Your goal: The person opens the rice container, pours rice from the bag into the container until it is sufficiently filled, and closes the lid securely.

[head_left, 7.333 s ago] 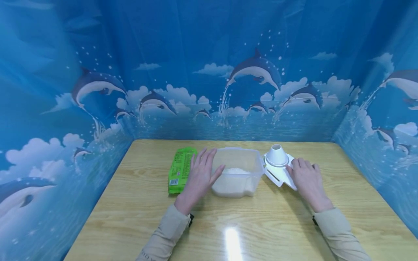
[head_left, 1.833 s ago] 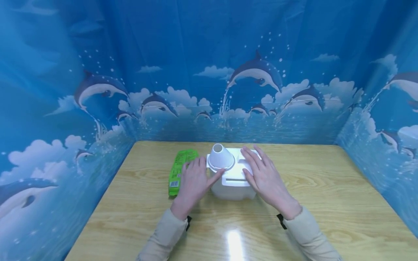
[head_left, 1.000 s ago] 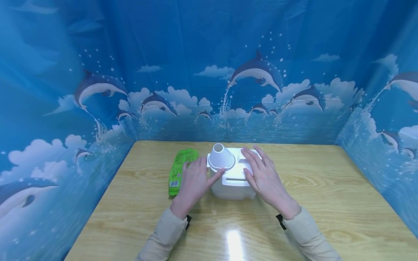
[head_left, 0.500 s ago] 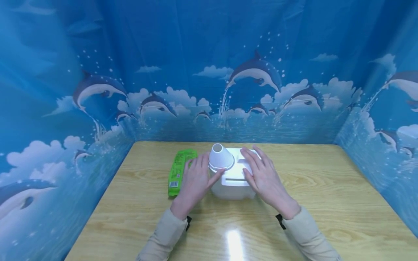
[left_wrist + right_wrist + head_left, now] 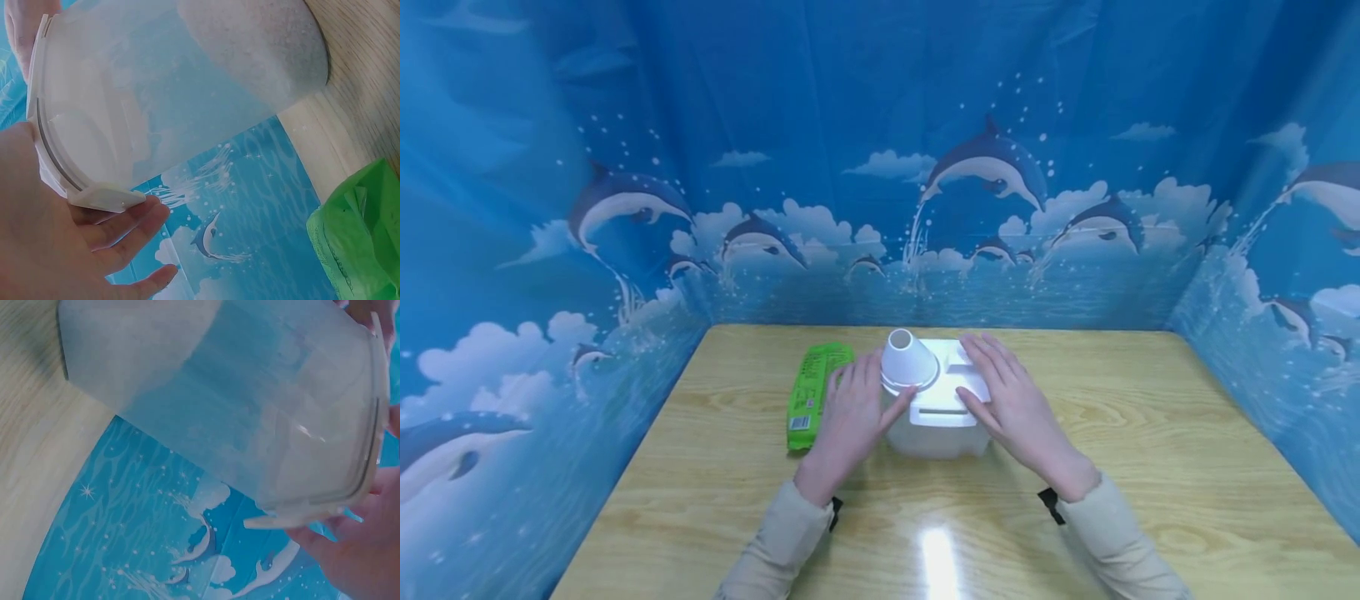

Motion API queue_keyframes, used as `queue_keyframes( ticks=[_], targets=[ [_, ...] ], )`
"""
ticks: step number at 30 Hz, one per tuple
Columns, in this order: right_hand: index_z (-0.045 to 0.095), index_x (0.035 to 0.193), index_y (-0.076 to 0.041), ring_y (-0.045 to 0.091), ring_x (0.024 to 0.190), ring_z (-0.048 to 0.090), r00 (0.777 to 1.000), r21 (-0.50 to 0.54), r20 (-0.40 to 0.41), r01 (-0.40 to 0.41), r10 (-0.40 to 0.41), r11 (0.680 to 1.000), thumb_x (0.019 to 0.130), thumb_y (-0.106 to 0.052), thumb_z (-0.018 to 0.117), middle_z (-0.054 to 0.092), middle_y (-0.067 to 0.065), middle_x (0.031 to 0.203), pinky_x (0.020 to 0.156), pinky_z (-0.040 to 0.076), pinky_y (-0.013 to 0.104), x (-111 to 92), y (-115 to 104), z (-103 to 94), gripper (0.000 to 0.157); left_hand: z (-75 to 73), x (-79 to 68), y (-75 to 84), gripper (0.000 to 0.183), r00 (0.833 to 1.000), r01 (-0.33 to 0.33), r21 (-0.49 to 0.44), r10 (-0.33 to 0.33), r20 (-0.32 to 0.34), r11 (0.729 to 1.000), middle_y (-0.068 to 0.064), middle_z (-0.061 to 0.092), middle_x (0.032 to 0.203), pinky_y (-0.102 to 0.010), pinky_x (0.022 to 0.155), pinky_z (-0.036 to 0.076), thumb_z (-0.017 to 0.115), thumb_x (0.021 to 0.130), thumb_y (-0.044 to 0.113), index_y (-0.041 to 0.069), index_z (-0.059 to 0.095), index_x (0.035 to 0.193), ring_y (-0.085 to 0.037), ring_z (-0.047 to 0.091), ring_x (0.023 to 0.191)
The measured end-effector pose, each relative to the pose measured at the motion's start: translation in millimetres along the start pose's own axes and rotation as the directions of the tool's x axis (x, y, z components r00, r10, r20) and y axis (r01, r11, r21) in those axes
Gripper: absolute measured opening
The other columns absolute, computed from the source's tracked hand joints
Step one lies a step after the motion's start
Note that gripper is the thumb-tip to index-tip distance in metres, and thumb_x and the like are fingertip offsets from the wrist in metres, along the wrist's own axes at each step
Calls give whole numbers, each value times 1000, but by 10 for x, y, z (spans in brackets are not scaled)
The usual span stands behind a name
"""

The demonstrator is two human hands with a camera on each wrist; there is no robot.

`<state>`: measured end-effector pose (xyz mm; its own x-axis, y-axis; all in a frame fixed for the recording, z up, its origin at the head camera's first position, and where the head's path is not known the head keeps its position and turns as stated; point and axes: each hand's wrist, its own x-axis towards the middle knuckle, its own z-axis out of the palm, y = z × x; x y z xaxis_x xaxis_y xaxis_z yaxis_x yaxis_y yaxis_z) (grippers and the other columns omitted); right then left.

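Observation:
A white lid (image 5: pixel 951 392) with a cone-shaped spout (image 5: pixel 906 362) covers the translucent plastic container (image 5: pixel 936 442) in the middle. My left hand (image 5: pixel 850 408) holds the lid's left side, thumb on top and fingers down the side. In the left wrist view its fingertips touch a side clip (image 5: pixel 109 198), which angles out from the wall. On the opposite side my right hand (image 5: pixel 1018 408) grips the lid's edge, its thumb lying on top. The right wrist view shows its fingers by another outward-slanting clip (image 5: pixel 290 515). Pale grains (image 5: pixel 269 50) show through the container's lower part.
A green packet (image 5: pixel 812 392) with printed text and a barcode lies left of the container, close to my left hand. Beneath everything is a wood-grain table (image 5: pixel 700 500). A blue dolphin-print curtain (image 5: pixel 850 125) encloses its back and sides.
The lid, earlier in my right hand beside the container, is now on top of it. In the last half second my right hand has shifted slightly right along the lid; my left has stayed nearly still.

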<state>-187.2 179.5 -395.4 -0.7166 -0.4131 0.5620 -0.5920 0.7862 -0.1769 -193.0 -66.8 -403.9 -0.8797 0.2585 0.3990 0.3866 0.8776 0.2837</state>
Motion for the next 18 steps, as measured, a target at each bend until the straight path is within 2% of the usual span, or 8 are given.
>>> queue_keyframes(
  ticks=[3, 8, 13, 16, 18],
  targets=[
    [35, 157, -8, 35, 145, 38, 999, 33, -38, -28, 29, 999, 102, -37, 60, 42, 15, 157, 117, 32, 58, -15, 31, -68, 67, 0, 1, 1, 82, 1000, -2, -8, 2, -5, 1000, -16, 58, 135, -57, 112, 40, 38, 100, 68, 2, 39, 150, -32, 56, 128],
    [44, 148, 0, 40, 136, 45, 992, -19, -54, -113, 112, 993, 102, -44, 59, 51, 21, 145, 114, 35, 60, -87, 142, -149, 66, 1, 8, 6, 82, 1000, 1, -17, -1, -10, 1000, -16, 59, 134, -57, 112, 41, 40, 100, 67, 2, 40, 149, -32, 56, 126],
    [56, 136, 3, 42, 124, 53, 971, -111, 31, -232, 237, 966, 101, -51, 58, 62, 21, 127, 101, 46, 59, -169, 215, -189, 64, 1, 8, 9, 81, 1000, 13, -17, -13, -2, 1000, -15, 58, 136, -58, 111, 40, 42, 100, 66, 2, 40, 150, -31, 56, 127],
    [64, 124, 2, 39, 112, 58, 957, -153, 90, -258, 274, 954, 103, -52, 52, 67, 18, 114, 90, 50, 56, -191, 212, -189, 60, -2, 8, 12, 82, 1000, 25, -13, -25, 9, 1000, -16, 57, 138, -59, 112, 39, 42, 100, 67, 3, 39, 151, -31, 55, 129],
    [67, 114, 1, 35, 102, 60, 957, -170, 108, -249, 269, 954, 104, -51, 49, 68, 15, 104, 82, 52, 51, -195, 210, -178, 56, -3, 12, 13, 82, 1000, 28, -14, -27, 13, 1000, -16, 57, 139, -60, 112, 39, 43, 100, 66, 3, 38, 151, -32, 55, 129]
  ],
)
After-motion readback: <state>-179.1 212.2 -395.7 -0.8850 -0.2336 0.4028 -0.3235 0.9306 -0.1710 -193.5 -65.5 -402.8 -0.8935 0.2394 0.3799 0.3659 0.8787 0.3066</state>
